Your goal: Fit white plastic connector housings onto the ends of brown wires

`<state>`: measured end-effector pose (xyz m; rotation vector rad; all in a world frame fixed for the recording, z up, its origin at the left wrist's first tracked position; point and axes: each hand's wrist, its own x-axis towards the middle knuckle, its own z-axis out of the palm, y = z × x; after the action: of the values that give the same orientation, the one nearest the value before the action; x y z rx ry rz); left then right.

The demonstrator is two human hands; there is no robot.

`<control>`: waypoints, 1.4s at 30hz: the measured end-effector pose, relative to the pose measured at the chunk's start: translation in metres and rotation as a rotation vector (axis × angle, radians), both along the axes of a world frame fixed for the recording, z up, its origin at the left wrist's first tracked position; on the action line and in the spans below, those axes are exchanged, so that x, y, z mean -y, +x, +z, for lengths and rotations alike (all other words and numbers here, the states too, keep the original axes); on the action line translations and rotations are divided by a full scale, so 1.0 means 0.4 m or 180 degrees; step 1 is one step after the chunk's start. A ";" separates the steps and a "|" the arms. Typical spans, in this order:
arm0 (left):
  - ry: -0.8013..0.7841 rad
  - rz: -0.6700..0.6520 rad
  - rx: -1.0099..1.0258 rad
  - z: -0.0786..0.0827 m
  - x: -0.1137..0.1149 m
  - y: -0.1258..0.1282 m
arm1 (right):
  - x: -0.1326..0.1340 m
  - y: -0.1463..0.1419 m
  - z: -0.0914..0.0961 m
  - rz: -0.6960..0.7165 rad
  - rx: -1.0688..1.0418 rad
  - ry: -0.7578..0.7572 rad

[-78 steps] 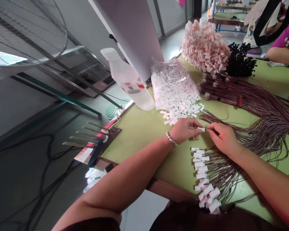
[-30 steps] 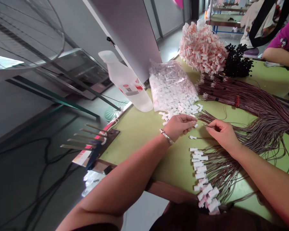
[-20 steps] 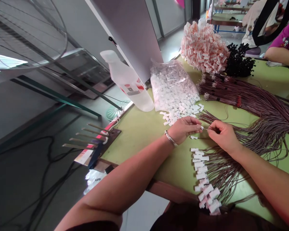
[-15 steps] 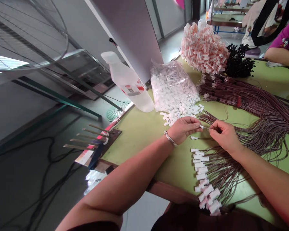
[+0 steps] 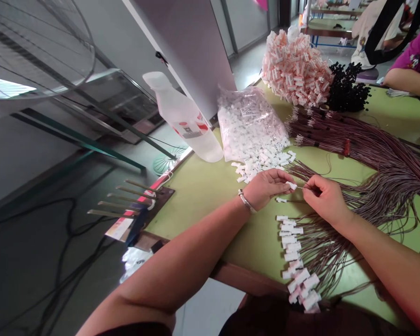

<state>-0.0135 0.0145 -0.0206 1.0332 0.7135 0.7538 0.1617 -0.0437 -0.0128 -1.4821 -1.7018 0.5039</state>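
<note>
Between the thumb and fingers of my left hand (image 5: 270, 185) is a small white plastic connector (image 5: 292, 185). My right hand (image 5: 324, 196) pinches a thin brown wire (image 5: 300, 188) whose end meets the connector; whether it sits inside, I cannot tell. A wired connector (image 5: 281, 200) lies just below my fingers. Beneath it runs a column of white connectors (image 5: 291, 246) with brown wires (image 5: 331, 249) trailing right. Loose white connectors (image 5: 252, 166) spill from a clear plastic bag (image 5: 250, 119) beyond my left hand.
A translucent bottle (image 5: 192, 123) stands at the table's left edge, near a metal-pronged rack (image 5: 143, 205). Farther back are a pile of pinkish-white connectors (image 5: 296, 70), black parts (image 5: 348, 88) and wire bundles (image 5: 367, 140). Another person's arm (image 5: 411, 77) rests at the far right.
The white connector shows more between my left fingertips, turned slightly toward the wire. Both hands stay almost in place, and the view has shifted slightly.
</note>
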 end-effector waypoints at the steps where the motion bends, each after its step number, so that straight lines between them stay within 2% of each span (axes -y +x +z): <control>1: 0.0073 0.0012 -0.0079 0.001 0.000 0.000 | 0.001 0.000 -0.001 -0.0008 0.0089 0.0045; 7: 0.0433 0.0176 -0.0381 -0.006 0.014 0.014 | 0.003 0.000 -0.007 0.0196 0.0760 0.0330; 10: 0.0218 0.0181 -0.0193 -0.017 0.018 0.020 | -0.001 0.005 -0.008 0.0338 0.0540 0.0103; 15: -0.0074 0.0253 0.0101 -0.023 0.013 0.020 | -0.004 0.008 -0.002 0.0212 0.0014 -0.0358; 25: -0.0174 0.0124 -0.0045 -0.031 0.011 0.020 | -0.005 0.000 -0.012 0.0499 0.0286 -0.0189; 28: -0.0069 0.0122 -0.0211 -0.033 0.008 0.020 | -0.008 0.007 -0.011 0.0564 0.0286 -0.0299; 30: 0.0132 0.0116 -0.0344 -0.029 0.011 0.019 | -0.013 0.016 -0.005 0.0624 0.0111 -0.0550; 32: 0.0530 -0.0071 -0.0650 -0.017 0.025 0.019 | -0.020 0.025 0.000 0.0524 -0.0363 -0.0798; 33: 0.0821 -0.0299 -0.0836 -0.009 0.036 0.019 | -0.024 0.029 0.002 0.0391 -0.0672 -0.0897; 35: 0.1518 -0.1029 -0.1079 0.014 0.063 0.020 | -0.029 0.030 -0.001 0.0095 -0.1203 -0.1035; 37: 0.2136 -0.1770 -0.0898 0.040 0.082 0.015 | -0.032 0.025 -0.008 -0.0048 -0.1421 -0.1080; 38: 0.2341 -0.1940 -0.0838 0.053 0.085 0.010 | -0.031 0.020 -0.012 -0.0018 -0.1439 -0.1067; 39: 0.2480 -0.1924 -0.0896 0.064 0.081 0.002 | -0.030 0.015 -0.015 0.0031 -0.1450 -0.1044; 40: 0.2573 -0.1719 -0.1106 0.072 0.072 -0.008 | -0.028 0.010 -0.018 0.0067 -0.1473 -0.1024; 41: 0.2639 -0.1316 -0.1443 0.078 0.058 -0.020 | -0.027 0.006 -0.019 0.0080 -0.1506 -0.1020; 42: 0.2646 -0.0704 -0.1928 0.081 0.041 -0.031 | -0.025 0.003 -0.020 0.0076 -0.1531 -0.1023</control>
<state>-0.0258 -0.0018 0.0117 2.1187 0.7858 0.5368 0.1629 -0.0338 -0.0207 -1.4111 -1.2988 1.0918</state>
